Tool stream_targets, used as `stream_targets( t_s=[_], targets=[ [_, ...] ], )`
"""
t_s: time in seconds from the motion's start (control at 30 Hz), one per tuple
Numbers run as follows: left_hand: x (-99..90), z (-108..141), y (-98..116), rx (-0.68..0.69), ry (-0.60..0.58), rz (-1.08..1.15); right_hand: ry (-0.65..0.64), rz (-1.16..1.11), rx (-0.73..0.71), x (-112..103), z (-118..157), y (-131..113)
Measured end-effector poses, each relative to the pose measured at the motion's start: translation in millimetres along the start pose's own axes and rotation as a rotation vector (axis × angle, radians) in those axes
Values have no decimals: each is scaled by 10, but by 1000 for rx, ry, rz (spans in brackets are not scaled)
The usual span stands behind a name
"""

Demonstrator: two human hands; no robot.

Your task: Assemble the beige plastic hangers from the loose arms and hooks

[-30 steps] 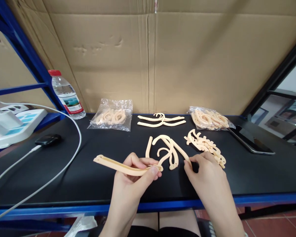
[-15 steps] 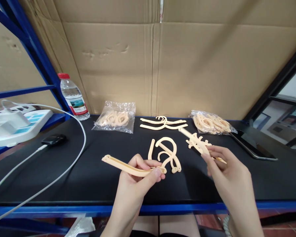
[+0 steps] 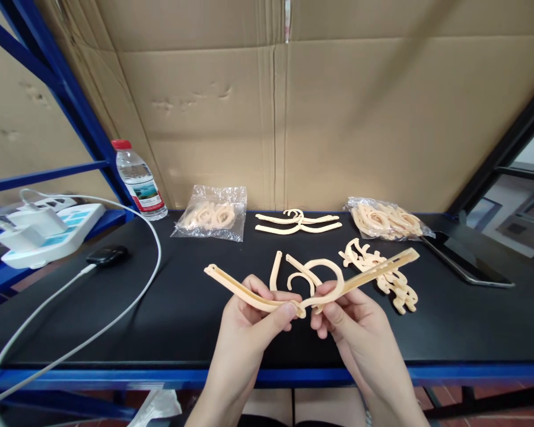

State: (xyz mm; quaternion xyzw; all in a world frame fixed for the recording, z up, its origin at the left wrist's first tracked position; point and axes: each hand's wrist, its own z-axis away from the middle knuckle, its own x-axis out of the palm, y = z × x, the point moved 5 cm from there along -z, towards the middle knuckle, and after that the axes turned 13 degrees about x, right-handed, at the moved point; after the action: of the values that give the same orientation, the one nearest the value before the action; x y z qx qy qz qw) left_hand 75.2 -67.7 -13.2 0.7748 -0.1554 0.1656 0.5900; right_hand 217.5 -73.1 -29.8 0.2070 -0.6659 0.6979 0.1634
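The left hand (image 3: pixel 258 311) pinches one arm (image 3: pixel 235 288) against a hook (image 3: pixel 333 268); the right hand (image 3: pixel 353 323) grips a second arm (image 3: pixel 382 268) beside it, above the table's (image 3: pixel 182 326) near middle. Just beyond lie loose pieces (image 3: pixel 275 270); right, a pile (image 3: pixel 385 283); far, hangers (image 3: pixel 299 226) between two bags (image 3: pixel 211 216).

No word, number or brand can be read anywhere in view. The plainest label (image 3: pixel 145 196) wraps the bottle (image 3: pixel 137 176) at the left of the frame: it carries a blue-green landscape picture, with white and red areas around it, and its print is too small to make out. At the top centre, a narrow pale strip (image 3: pixel 287 22) on the cardboard (image 3: pixel 365 118) bears reddish marks, too blurred to tell as letters.
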Motion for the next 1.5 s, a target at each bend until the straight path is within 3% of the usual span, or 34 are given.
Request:
stream_targets(
  t_s=[0.27,0.57,0.9,1.33,1.5],
  targets=[
    [20,6,-27,-33,-59,38,-29,-14,44,-1,1,46],
    [6,14,-51,-67,-108,24,79,28,24,-79,24,55],
    [29,5,-59,-94,-210,47,82,132,-10,-62,52,46],
    [78,20,-55,-70,-207,43,41,191,-19,-15,44,7],
    [75,22,-36,-42,-153,41,26,180,-2,-7,57,15]
  ],
)
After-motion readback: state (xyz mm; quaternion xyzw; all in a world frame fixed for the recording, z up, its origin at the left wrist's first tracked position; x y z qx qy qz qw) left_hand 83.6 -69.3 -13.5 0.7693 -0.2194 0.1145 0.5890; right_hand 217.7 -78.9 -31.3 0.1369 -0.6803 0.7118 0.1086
